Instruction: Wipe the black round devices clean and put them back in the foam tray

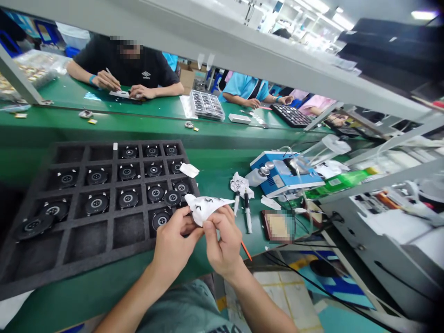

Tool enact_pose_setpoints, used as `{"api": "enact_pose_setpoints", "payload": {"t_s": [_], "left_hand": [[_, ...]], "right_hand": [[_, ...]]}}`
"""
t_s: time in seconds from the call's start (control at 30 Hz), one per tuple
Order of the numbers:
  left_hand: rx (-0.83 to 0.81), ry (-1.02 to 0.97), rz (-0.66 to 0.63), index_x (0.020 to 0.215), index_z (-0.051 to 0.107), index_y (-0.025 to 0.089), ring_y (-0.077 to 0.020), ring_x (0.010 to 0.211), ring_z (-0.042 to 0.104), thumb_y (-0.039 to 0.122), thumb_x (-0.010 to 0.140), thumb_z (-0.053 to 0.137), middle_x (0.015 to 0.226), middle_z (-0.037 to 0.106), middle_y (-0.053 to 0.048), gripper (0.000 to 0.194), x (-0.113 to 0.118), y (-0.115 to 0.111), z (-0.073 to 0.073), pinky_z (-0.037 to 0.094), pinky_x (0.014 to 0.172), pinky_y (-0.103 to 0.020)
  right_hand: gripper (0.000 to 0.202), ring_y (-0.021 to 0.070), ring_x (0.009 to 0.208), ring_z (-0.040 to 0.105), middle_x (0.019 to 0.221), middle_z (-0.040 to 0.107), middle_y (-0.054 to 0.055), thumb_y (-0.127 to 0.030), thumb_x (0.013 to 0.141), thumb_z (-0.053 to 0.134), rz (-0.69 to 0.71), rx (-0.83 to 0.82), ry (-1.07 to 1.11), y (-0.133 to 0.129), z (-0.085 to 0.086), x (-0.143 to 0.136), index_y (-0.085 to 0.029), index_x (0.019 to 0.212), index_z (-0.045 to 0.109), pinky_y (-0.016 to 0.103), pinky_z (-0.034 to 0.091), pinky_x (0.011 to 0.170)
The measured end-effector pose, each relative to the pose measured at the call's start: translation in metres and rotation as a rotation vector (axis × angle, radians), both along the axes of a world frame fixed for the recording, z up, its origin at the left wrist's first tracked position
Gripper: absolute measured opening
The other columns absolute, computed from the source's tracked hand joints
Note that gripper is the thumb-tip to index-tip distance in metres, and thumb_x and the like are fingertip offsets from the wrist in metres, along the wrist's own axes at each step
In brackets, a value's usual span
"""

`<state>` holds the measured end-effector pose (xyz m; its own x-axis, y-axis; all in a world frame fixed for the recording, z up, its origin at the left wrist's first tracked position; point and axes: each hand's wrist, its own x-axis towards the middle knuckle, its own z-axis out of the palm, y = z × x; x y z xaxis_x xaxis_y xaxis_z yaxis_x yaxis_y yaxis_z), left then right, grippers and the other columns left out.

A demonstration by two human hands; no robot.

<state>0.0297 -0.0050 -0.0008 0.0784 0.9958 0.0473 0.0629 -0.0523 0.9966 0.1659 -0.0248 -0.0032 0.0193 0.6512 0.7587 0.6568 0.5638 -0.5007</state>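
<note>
Both hands come together over the tray's right front edge. My left hand (175, 238) pinches the lower left part of a white wipe (210, 206) with dark smudges. My right hand (224, 236) grips the same wipe from the right, thumb on top. Whether something is wrapped inside cannot be seen. An orange stick (246, 250) shows beside my right hand; whether it is held or lying there is unclear. Just left of the wipe, a round black watch back (172, 198) rests across a divider of the black foam tray (110, 233), whose compartments hold several similar watch backs (97, 202).
To the right lie two syringes (247, 210), a crumpled tissue (242, 183), a metal-topped bottle (258, 175), a blue machine (286, 173) and a brown-edged pad (277, 226). A grey shelf beam (208, 44) crosses above. Co-workers (128, 69) sit opposite. Cables hang at the right edge.
</note>
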Motion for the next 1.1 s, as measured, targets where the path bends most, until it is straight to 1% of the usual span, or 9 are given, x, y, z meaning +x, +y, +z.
{"api": "enact_pose_setpoints", "payload": {"t_s": [0.17,0.27,0.43,0.63,0.73,0.83,0.93,1.0,1.1], "left_hand": [[-0.034,-0.001,-0.053,0.114,0.070,0.020,-0.0232,0.080,0.083,0.022,0.077,0.078,0.092,0.085,-0.004,0.039,0.000,0.003,0.001,0.069,0.078,-0.033],[-0.011,0.002,-0.051,0.115,0.068,0.020,-0.0236,0.084,0.083,0.023,0.078,0.076,0.096,0.085,-0.005,0.037,-0.001,0.003,-0.001,0.069,0.080,-0.033],[0.031,0.010,-0.024,0.113,0.066,0.020,-0.0239,0.083,0.083,0.024,0.079,0.076,0.095,0.085,-0.005,0.036,-0.001,0.001,-0.002,0.070,0.080,-0.034],[0.046,-0.041,0.007,0.114,0.068,0.020,-0.0208,0.079,0.082,0.018,0.075,0.078,0.093,0.084,-0.002,0.040,0.004,-0.002,-0.004,0.069,0.079,-0.031],[-0.004,-0.119,0.002,0.116,0.069,0.020,-0.0212,0.085,0.083,0.021,0.073,0.084,0.098,0.084,-0.004,0.045,0.005,-0.003,-0.006,0.069,0.082,-0.031],[-0.065,-0.165,0.000,0.117,0.069,0.020,-0.0199,0.084,0.082,0.021,0.071,0.088,0.099,0.084,-0.005,0.049,0.003,-0.004,-0.006,0.068,0.083,-0.028],[-0.097,-0.254,-0.031,0.117,0.067,0.019,-0.0174,0.085,0.082,0.021,0.071,0.090,0.100,0.084,-0.005,0.051,-0.001,-0.003,-0.003,0.066,0.083,-0.025],[-0.108,-0.323,-0.056,0.115,0.065,0.018,-0.0156,0.083,0.081,0.019,0.070,0.090,0.099,0.084,-0.005,0.051,-0.004,-0.001,0.000,0.066,0.081,-0.023],[-0.118,-0.411,-0.085,0.114,0.064,0.018,-0.0138,0.081,0.080,0.014,0.069,0.091,0.098,0.084,-0.004,0.052,-0.007,0.001,0.005,0.065,0.078,-0.020]], "right_hand": [[0.018,0.0176,0.080,0.057,0.080,0.061,0.000,-0.007,0.096,0.050,-0.038,-0.056,-0.014,-0.008,0.001,0.000,-0.023,0.087,0.053,0.037,0.047,0.081],[0.018,0.0172,0.076,0.056,0.077,0.061,-0.001,-0.007,0.097,0.050,-0.078,-0.016,-0.055,-0.007,0.000,-0.004,-0.023,0.088,0.052,0.037,0.047,0.083],[0.016,0.0197,0.092,0.063,0.084,0.069,0.000,-0.008,0.099,0.050,-0.174,0.020,-0.168,0.009,-0.003,-0.009,-0.023,0.093,0.054,0.044,0.042,0.107],[0.016,0.0196,0.094,0.065,0.087,0.070,0.001,-0.014,0.100,0.052,-0.192,-0.048,-0.113,0.005,-0.012,0.004,-0.024,0.091,0.060,0.047,0.041,0.113],[0.015,0.0180,0.084,0.064,0.082,0.068,-0.001,-0.024,0.099,0.058,-0.155,-0.210,0.154,-0.004,-0.017,0.015,-0.023,0.086,0.064,0.043,0.047,0.103],[0.017,0.0155,0.072,0.061,0.081,0.069,-0.001,-0.038,0.096,0.066,-0.086,-0.405,0.742,-0.004,-0.015,0.025,-0.023,0.089,0.068,0.033,0.052,0.077],[0.020,0.0133,0.068,0.062,0.083,0.072,-0.001,-0.040,0.085,0.078,0.067,-0.495,1.214,0.003,-0.007,0.033,-0.022,0.087,0.070,0.027,0.052,0.067],[0.019,0.0120,0.068,0.064,0.082,0.073,-0.001,-0.036,0.079,0.082,0.145,-0.527,1.339,0.009,-0.001,0.037,-0.021,0.083,0.072,0.024,0.053,0.066],[0.016,0.0107,0.072,0.067,0.084,0.074,-0.001,-0.032,0.080,0.082,0.187,-0.510,1.398,0.012,0.005,0.041,-0.019,0.085,0.074,0.021,0.055,0.069]]}}
